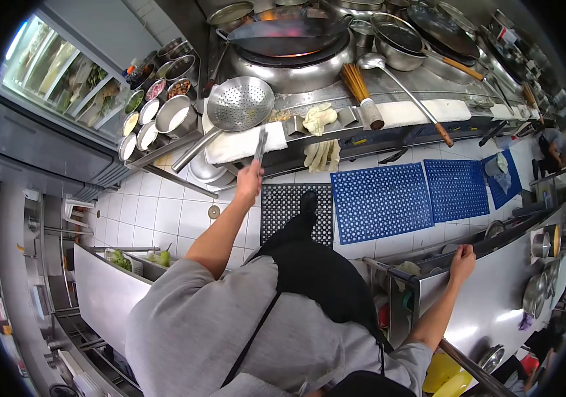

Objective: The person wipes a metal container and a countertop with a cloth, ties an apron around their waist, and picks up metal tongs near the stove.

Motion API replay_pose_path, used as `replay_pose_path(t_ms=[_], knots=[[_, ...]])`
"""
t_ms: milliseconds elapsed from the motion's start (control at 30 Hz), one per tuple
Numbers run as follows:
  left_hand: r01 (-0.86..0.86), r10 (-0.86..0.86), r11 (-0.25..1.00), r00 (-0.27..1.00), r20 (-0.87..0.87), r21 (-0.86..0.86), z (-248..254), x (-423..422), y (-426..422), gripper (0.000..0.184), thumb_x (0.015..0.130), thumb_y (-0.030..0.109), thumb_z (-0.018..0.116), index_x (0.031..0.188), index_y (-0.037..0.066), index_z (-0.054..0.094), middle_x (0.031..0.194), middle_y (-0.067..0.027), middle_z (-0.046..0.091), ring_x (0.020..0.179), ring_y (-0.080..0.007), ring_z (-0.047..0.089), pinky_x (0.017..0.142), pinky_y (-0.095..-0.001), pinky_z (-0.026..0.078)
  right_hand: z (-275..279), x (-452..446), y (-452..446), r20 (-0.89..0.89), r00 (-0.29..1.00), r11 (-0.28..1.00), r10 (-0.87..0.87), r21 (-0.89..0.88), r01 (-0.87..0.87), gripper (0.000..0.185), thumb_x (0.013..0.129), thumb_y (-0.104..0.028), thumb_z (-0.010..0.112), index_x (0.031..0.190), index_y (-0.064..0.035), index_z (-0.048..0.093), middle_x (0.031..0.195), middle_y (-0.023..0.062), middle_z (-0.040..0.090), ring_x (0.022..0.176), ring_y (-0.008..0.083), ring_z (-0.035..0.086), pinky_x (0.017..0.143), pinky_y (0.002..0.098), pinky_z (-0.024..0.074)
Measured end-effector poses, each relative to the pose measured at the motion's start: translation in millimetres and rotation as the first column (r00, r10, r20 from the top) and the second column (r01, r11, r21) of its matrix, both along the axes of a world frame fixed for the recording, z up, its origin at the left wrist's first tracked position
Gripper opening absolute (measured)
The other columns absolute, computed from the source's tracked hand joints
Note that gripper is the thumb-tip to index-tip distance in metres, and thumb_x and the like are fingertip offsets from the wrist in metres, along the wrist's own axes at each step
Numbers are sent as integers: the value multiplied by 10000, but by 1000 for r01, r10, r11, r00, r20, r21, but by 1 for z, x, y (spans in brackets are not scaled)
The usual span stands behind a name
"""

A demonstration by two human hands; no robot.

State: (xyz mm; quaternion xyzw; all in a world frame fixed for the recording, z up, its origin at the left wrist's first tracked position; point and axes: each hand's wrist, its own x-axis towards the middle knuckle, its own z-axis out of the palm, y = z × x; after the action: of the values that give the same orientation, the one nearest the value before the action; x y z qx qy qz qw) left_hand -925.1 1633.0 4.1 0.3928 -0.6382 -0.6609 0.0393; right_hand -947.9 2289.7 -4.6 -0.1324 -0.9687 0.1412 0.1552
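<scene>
My left hand (249,184) is closed round a metal utensil (260,147), which points up over the front edge of the stove counter, beside a folded white cloth (233,145). A perforated metal strainer (240,104) rests just beyond it, its handle slanting down to the left. My right hand (462,262) is at the far right, its fingers together at the edge of an open drawer (438,263) in the steel counter; what it grips, if anything, is too small to name. On the burner behind sits a dark wok (286,41) with flames around it.
Seasoning containers (177,114) crowd the left shelf. A bamboo brush (362,96) and a long ladle (405,92) lie on the stove ledge. Black and blue mats (382,202) cover floor tiles. A steel counter (488,298) stands at right. Another person (551,149) is at the far right.
</scene>
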Motion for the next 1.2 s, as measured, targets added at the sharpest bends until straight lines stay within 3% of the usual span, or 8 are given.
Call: replay_pose_path(t_ms=[100,333,433,567,733,900,1100,1200], knots=[[3,-8,999,990,-141,-36,-5,-11,0,395,974,427,476,913,61,612,514,24,428,357,-69,335,333,-223,237,1,-4,2,-18,1000,1000,11,17,-11,138,893,-194,602,860,-61,616,807,133,644,811,341,600,705,465,463],[-144,72,984,864,-499,-107,88,-32,-27,445,1001,441,420,944,40,604,586,17,449,415,-69,374,358,-225,281,-1,-1,3,19,1000,1000,2,7,-2,142,893,-205,602,872,-66,621,793,129,637,798,330,598,699,462,461],[-188,132,979,884,-448,-84,77,-31,-38,440,998,449,433,941,45,598,583,25,439,428,-66,375,364,-221,278,-1,-1,2,-4,1000,999,-2,35,2,143,894,-207,602,874,-67,622,797,130,639,792,333,593,699,463,459],[-216,201,968,972,124,127,25,-28,-51,424,990,459,461,970,54,586,600,30,442,434,-65,337,378,-209,258,-2,2,3,-27,999,998,43,50,-41,158,899,-212,603,875,-57,623,800,143,644,774,345,598,690,462,461],[-142,180,980,935,-307,140,68,-29,-46,446,990,455,463,999,26,585,597,14,447,444,-75,366,377,-233,269,-2,-2,4,-9,999,999,34,3,-34,141,900,-200,599,863,-64,611,791,121,638,777,327,587,690,455,456],[-134,166,986,844,-510,99,111,-34,-40,419,1006,427,436,1055,35,576,616,19,472,455,-66,394,385,-221,292,-1,0,3,2,1000,999,26,19,-27,142,899,-200,603,853,-65,608,784,120,637,772,322,590,685,452,458],[-224,206,974,853,-480,20,53,-36,-29,397,1004,428,447,1022,54,577,618,21,461,454,-73,390,391,-232,296,-1,-1,3,0,1000,1000,0,20,0,138,894,-193,607,850,-63,606,781,128,635,774,332,593,688,458,458],[-243,243,947,970,27,210,16,-37,-42,400,997,435,462,1015,52,578,621,17,455,450,-74,381,382,-233,297,-4,-1,5,-12,1000,998,21,56,-20,143,893,-196,606,851,-60,606,783,134,636,776,339,592,690,459,459]])
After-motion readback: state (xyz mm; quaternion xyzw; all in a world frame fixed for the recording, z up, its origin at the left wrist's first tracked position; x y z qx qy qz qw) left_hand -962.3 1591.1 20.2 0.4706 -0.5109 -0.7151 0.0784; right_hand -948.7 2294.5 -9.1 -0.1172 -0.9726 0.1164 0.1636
